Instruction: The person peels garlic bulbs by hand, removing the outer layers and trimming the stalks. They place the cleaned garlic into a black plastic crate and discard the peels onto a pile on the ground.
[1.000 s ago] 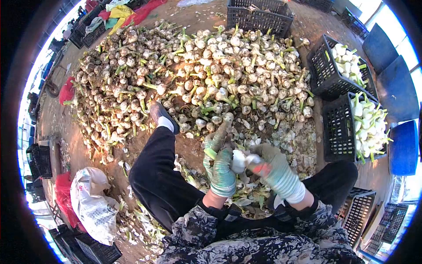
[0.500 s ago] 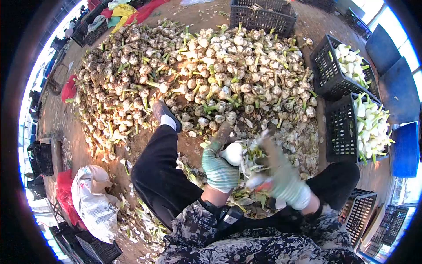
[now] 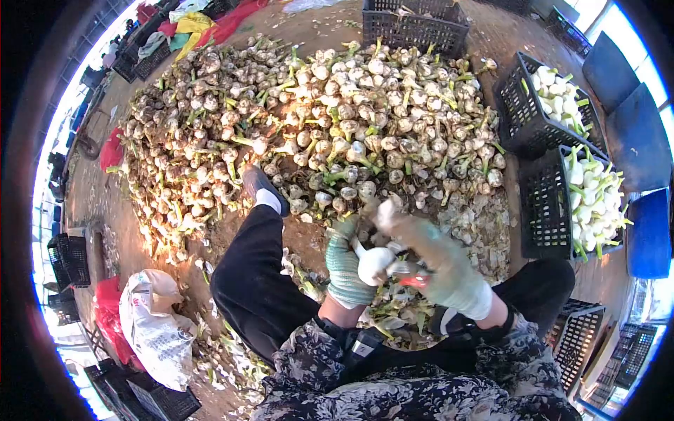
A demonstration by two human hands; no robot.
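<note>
A huge pile [image 3: 316,119] of garlic lies unpeeled; right of it, two crates [image 3: 540,210] hold clean white bulbs, and skins [image 3: 477,224] litter the ground below it. Nearer, the left hand [image 3: 344,263] has its fingers closed round a white bulb [image 3: 373,263]; the right hand [image 3: 428,252] touches it, grip unclear
</note>
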